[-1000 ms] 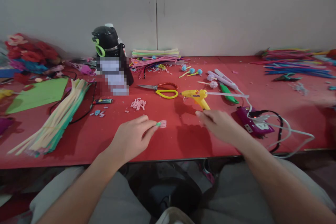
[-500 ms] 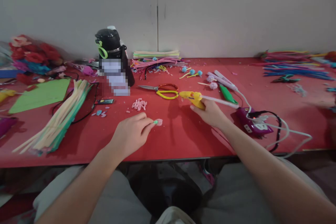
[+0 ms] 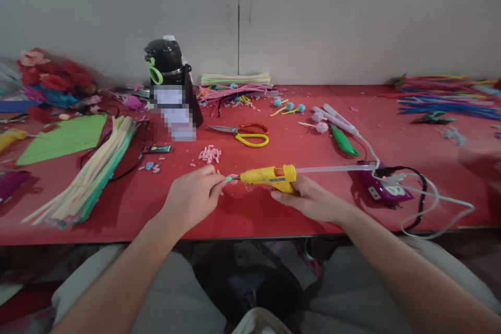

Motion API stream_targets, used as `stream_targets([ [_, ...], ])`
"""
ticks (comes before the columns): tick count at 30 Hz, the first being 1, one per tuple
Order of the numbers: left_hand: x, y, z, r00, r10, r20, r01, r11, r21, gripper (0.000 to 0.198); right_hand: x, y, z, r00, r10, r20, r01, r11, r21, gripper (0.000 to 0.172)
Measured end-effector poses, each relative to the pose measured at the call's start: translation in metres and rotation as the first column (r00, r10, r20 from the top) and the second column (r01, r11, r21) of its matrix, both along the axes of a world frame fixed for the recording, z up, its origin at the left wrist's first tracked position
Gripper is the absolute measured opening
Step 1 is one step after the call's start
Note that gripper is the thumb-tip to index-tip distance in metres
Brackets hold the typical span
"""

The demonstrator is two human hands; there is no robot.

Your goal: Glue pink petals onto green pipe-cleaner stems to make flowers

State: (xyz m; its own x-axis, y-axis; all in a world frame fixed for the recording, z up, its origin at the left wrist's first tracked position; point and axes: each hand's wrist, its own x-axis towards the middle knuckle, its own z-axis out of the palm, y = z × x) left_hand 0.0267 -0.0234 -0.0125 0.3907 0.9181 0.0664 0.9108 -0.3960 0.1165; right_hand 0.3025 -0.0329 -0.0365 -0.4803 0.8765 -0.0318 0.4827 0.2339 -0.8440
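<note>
Between the thumb and fingers of my left hand point(image 3: 193, 191) is a small pink and green craft piece point(image 3: 229, 179), most of it hidden. My right hand point(image 3: 313, 197) is wrapped round the handle of a yellow glue gun point(image 3: 270, 175). Its nozzle points left and meets the craft piece, or lies very close to it. A clear glue stick point(image 3: 332, 168) sticks out of the gun's back end. Beyond my left hand lies a small heap of short pink fuzzy bits point(image 3: 210, 154). Scissors with red and yellow handles point(image 3: 252, 135) rest farther back.
At left lie a bundle of cream and green pipe cleaners point(image 3: 92, 172) and a green sheet point(image 3: 62, 138). A black bottle point(image 3: 166, 57) stands behind. On the right are a purple power strip point(image 3: 368, 180) with cables, a green object point(image 3: 344, 142) and a lilac corded tool point(image 3: 340, 120).
My right hand has brought the glue gun left and down, so its nozzle is now at the craft piece. My left hand has stayed nearly in place, still pinching it.
</note>
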Motion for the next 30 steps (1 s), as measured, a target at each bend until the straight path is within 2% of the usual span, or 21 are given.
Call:
stream_targets([
  [22, 0.0016, -0.0004, 0.0016, 1.000, 0.006, 0.014, -0.005, 1.000, -0.019, 0.030, -0.0019, 0.0000, -0.0002, 0.993, 0.030, 0.116, -0.029, 1.000, -0.011, 0.030],
  [30, 0.0019, -0.0018, 0.0025, 0.999, 0.024, 0.040, -0.022, 0.998, -0.052, 0.028, -0.0014, -0.0003, 0.0001, 0.994, 0.038, 0.099, -0.040, 0.999, 0.015, 0.030],
])
